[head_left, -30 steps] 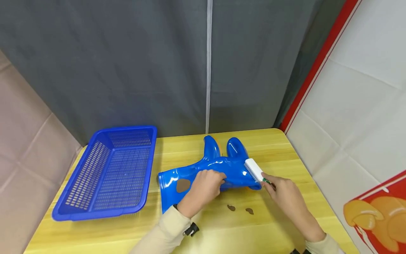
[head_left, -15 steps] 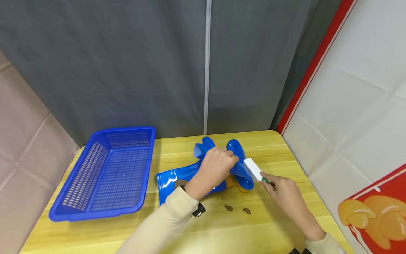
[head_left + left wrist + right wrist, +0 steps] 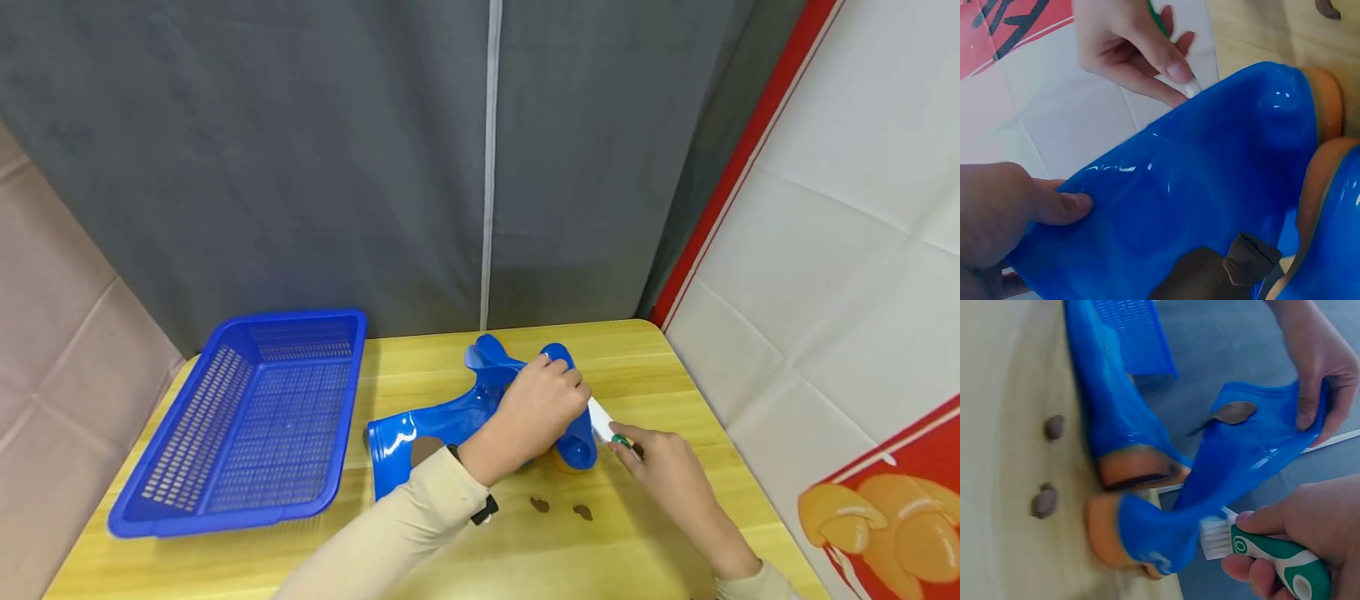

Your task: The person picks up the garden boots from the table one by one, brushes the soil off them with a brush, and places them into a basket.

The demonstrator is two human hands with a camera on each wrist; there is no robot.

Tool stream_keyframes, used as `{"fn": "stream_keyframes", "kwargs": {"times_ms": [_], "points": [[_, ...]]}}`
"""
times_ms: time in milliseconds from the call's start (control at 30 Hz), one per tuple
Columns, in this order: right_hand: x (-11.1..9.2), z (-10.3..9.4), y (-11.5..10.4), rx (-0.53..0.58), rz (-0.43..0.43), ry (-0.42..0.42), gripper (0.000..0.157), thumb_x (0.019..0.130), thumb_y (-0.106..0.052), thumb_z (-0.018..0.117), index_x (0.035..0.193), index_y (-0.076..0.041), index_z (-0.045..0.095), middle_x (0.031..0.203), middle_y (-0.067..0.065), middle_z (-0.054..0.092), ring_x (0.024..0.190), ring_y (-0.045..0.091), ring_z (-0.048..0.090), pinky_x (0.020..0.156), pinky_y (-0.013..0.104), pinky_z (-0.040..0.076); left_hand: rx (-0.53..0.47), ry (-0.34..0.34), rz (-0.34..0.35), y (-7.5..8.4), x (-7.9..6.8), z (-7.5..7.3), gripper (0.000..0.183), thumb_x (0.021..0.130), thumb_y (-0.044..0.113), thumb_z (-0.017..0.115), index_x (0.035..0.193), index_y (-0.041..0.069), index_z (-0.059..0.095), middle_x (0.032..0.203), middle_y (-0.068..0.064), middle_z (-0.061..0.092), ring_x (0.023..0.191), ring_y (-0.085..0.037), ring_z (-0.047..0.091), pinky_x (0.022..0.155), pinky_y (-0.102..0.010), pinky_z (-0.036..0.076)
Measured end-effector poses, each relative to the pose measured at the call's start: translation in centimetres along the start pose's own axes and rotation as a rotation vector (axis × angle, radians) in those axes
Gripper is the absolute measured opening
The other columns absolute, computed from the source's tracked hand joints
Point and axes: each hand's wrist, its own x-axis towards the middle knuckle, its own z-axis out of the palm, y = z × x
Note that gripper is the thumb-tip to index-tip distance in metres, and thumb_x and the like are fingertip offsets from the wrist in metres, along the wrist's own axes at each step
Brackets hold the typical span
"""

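Observation:
Two shiny blue rubber boots with orange soles are on the table. My left hand (image 3: 543, 396) pinches the shaft edge of the right-hand boot (image 3: 1210, 156) between thumb and fingers, holding the shaft raised and tilted. A brown patch (image 3: 1194, 275) shows on this shaft. My right hand (image 3: 671, 471) grips the green and white handle of a scrubbing brush (image 3: 1279, 553). The white bristles (image 3: 1213, 537) lie at the side of the held boot, partly hidden behind it in the left wrist view. The other boot (image 3: 457, 414) lies on its side, with a brown patch on its shaft.
A blue perforated plastic basket (image 3: 277, 433) stands on the table's left side. Two small brown pieces, one nearer (image 3: 582, 512) and one farther left (image 3: 539, 505), lie in front of the boots. A grey curtain (image 3: 300, 167) hangs behind the wooden table (image 3: 555, 562).
My left hand has moved right, lifting and turning the boot's shaft. The boot now stands more on its sole side. The brush stays near the boot and shows more edge-on.

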Motion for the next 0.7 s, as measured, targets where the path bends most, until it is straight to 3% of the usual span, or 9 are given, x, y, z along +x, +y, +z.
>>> {"fn": "stream_keyframes", "kwargs": {"times_ms": [167, 267, 500, 700], "points": [[-0.7, 0.8, 0.3, -0.001, 0.005, 0.023, 0.029, 0.087, -0.016, 0.075, 0.115, -0.008, 0.074, 0.046, -0.010, 0.034, 0.043, 0.002, 0.026, 0.043, 0.018, 0.024, 0.029, 0.003, -0.018, 1.8, 0.4, 0.3, 0.012, 0.091, 0.032, 0.071, 0.102, 0.029, 0.077, 0.102, 0.011, 0.076, 0.100, -0.011, 0.064, 0.105, -0.036, 0.045], [-0.8, 0.9, 0.4, 0.008, 0.008, 0.029, 0.028, 0.088, -0.016, 0.074, 0.115, -0.008, 0.074, 0.046, -0.010, 0.036, 0.042, 0.002, 0.027, 0.043, 0.018, 0.025, 0.044, -0.002, -0.026, 2.6, 1.2, 0.3, 0.015, 0.089, 0.035, 0.072, 0.102, 0.028, 0.076, 0.103, 0.011, 0.076, 0.104, -0.013, 0.060, 0.111, -0.041, 0.040], [-0.7, 0.9, 0.8, 0.031, 0.025, 0.014, 0.028, 0.091, -0.017, 0.071, 0.117, -0.008, 0.073, 0.048, -0.009, 0.038, 0.044, 0.001, 0.029, 0.043, 0.018, 0.025, 0.060, 0.006, -0.080, 4.3, 2.9, 0.4, 0.022, 0.084, 0.046, 0.075, 0.095, 0.027, 0.077, 0.092, 0.012, 0.075, 0.090, -0.011, 0.053, 0.089, -0.025, 0.042], [-0.7, 0.9, 1.7, 0.019, -0.005, 0.046, 0.014, 0.087, -0.009, 0.073, 0.100, -0.006, 0.075, 0.052, -0.006, 0.045, 0.048, 0.003, 0.033, 0.046, 0.019, 0.027, 0.155, -0.028, -0.148, 6.0, 4.7, 0.6, 0.017, 0.097, 0.036, 0.061, 0.092, 0.026, 0.074, 0.085, 0.011, 0.070, 0.085, -0.010, 0.051, 0.078, -0.024, 0.042]]}}
